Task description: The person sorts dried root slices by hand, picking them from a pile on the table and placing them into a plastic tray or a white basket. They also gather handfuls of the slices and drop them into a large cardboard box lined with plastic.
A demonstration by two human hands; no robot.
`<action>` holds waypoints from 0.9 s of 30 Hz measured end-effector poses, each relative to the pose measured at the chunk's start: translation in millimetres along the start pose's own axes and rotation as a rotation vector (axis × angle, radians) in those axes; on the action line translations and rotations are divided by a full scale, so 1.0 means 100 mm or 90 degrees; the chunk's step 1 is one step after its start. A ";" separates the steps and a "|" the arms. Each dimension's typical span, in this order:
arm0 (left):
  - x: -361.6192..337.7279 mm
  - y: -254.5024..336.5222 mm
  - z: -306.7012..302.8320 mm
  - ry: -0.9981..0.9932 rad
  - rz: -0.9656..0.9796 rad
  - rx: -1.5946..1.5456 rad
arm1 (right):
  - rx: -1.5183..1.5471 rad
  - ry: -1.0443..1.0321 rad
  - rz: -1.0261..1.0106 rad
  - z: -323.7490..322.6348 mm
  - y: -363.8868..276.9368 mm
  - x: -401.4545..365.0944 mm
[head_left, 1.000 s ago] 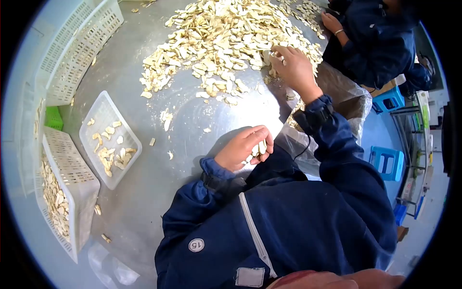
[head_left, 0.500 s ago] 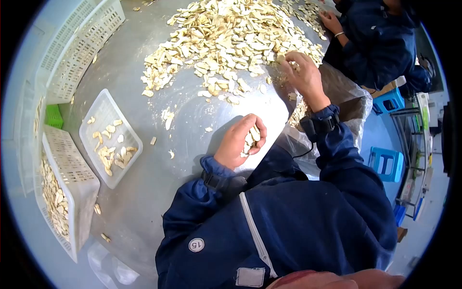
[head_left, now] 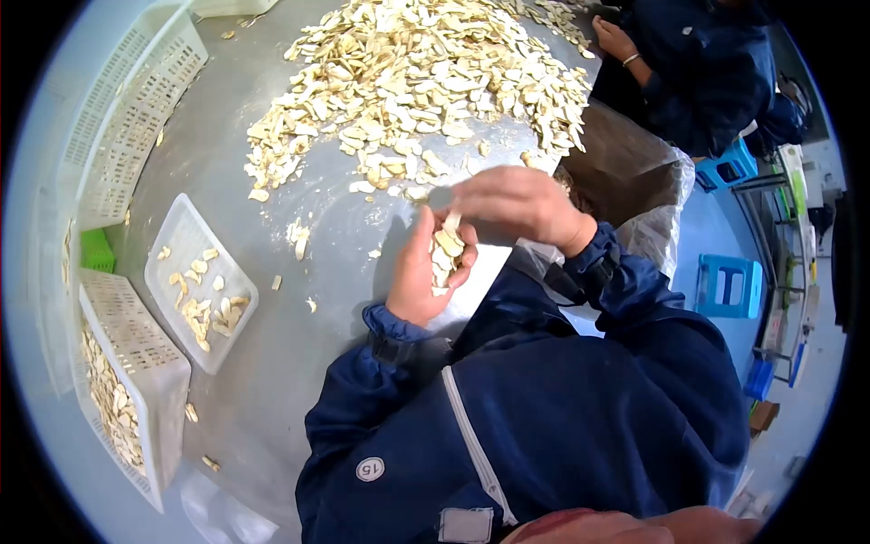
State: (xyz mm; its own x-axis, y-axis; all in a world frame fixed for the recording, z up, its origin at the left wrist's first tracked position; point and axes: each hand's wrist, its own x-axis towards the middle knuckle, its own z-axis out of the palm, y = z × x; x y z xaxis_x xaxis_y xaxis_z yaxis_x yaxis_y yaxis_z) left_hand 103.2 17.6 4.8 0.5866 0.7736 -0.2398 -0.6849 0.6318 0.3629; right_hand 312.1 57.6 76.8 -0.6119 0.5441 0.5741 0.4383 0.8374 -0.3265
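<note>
Away from the heap (head_left: 417, 72) since a moment ago, and back close to the left hand (head_left: 412, 281): the right hand (head_left: 526, 201). So, both hands together now, with nothing being picked from the heap. Left hand curled like a cup around a bunch of slices (head_left: 444, 260), thumb on one side and fingers on the other. Right hand blurry, held across the top of the left fingers. One slice (head_left: 452, 221) poking up by the right fingertips, but no way to tell if pinched or let go. Most slices in the big heap on the table (head_left: 272, 390), past both hands, with a few small bits nearer. More slices in the flat tray (head_left: 186, 227) to the left, and lots in the basket (head_left: 170, 408) beside that. To the right, a big clear bag (head_left: 669, 186) by the table's edge. Farther up, another person's hand (head_left: 614, 39) near the heap.
</note>
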 end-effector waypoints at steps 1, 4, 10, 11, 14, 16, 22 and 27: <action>0.00 -0.01 0.00 0.003 0.007 -0.004 | -0.026 -0.031 -0.024 0.03 -0.03 -0.04; -0.02 0.00 -0.03 0.002 0.020 0.051 | -0.048 0.020 0.045 0.13 0.02 -0.15; -0.04 0.04 0.02 0.012 0.016 0.069 | -0.198 -0.055 0.142 -0.06 0.30 -0.52; -0.05 0.06 0.04 0.013 0.017 0.080 | -0.224 -0.029 0.194 -0.12 0.41 -0.65; -0.04 0.09 0.07 -0.008 0.020 0.084 | -0.332 0.073 0.331 -0.30 0.71 -0.85; -0.04 0.09 0.08 -0.021 0.016 0.075 | -0.390 0.082 0.402 -0.40 0.87 -0.84; -0.06 0.09 0.07 -0.005 0.031 0.054 | -0.336 -0.026 0.526 -0.53 1.04 -0.68; -0.07 0.08 0.04 -0.003 0.033 0.063 | -0.196 0.013 0.505 -0.52 0.94 -0.56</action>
State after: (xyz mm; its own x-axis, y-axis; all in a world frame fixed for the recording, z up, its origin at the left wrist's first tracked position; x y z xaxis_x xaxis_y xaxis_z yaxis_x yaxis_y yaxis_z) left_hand 95.4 17.0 13.2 0.5540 0.8045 -0.2144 -0.6679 0.5832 0.4624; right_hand 421.4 103.3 53.3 -0.0370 0.9607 0.2751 0.8936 0.1550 -0.4213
